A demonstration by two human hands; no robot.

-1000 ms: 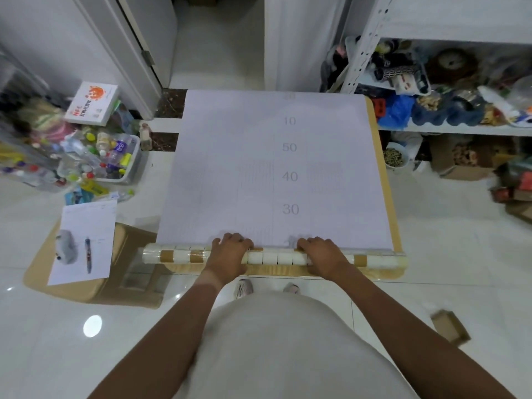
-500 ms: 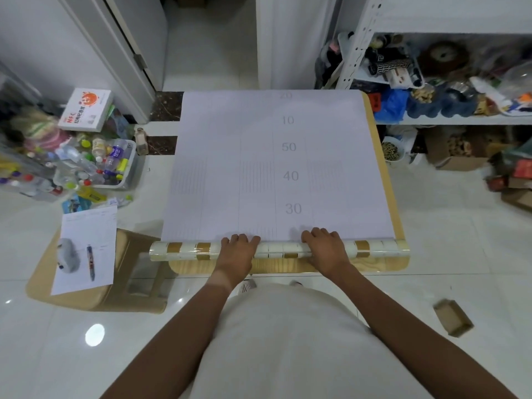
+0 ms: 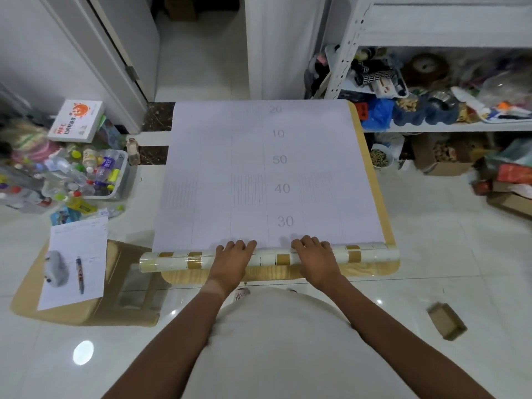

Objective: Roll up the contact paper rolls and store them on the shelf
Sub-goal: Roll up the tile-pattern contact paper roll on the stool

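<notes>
A sheet of contact paper [image 3: 259, 168] lies backing side up on a small wooden table [image 3: 371, 180], with grey numbers 20, 10, 50, 40, 30 printed down its middle. Its near end is wound into a roll [image 3: 178, 260] patterned in white and tan squares, lying across the table's front edge and jutting past the left side. My left hand [image 3: 233, 257] and my right hand [image 3: 315, 256] rest palm down on top of the roll, fingers curled over onto the flat sheet. A white metal shelf [image 3: 431, 38] stands at the right back.
The shelf's lower level [image 3: 449, 126] is crowded with bags and clutter. A low stool [image 3: 72, 306] at the left carries a paper sheet, a pen and a small grey object. A bin of bottles [image 3: 98, 174] stands left; a small cardboard box [image 3: 446, 321] lies on the floor right.
Both hands have rolled the roll a little farther away from me, taking up more sheet; the number 30 is now close to the roll.
</notes>
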